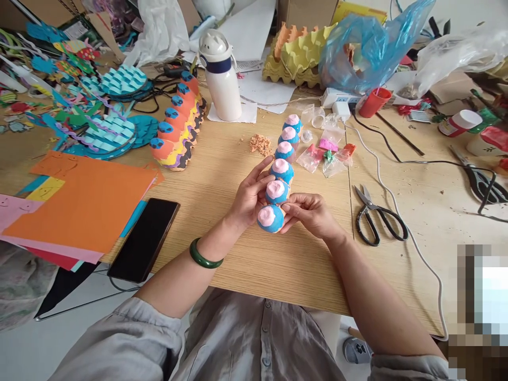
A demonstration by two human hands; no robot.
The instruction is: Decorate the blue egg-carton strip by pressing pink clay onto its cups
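Observation:
A row of several blue craft cups with pink tops (pixel 281 170) runs across the wooden table (pixel 222 174) toward me. My left hand (pixel 248 198) cups the left side of the two nearest pieces, thumb and fingers curled against them, a green bangle on its wrist. My right hand (pixel 309 211) pinches the right side of the nearest blue piece (pixel 270 218), fingers pressed together on it.
Black scissors (pixel 377 217) lie right of my hands beside a white cable (pixel 391 198). A black phone (pixel 145 238) and orange paper sheets (pixel 87 203) lie left. An orange caterpillar craft (pixel 178 124), a white bottle (pixel 220 74), small plastic bags (pixel 327 153) and egg cartons (pixel 296 55) stand behind.

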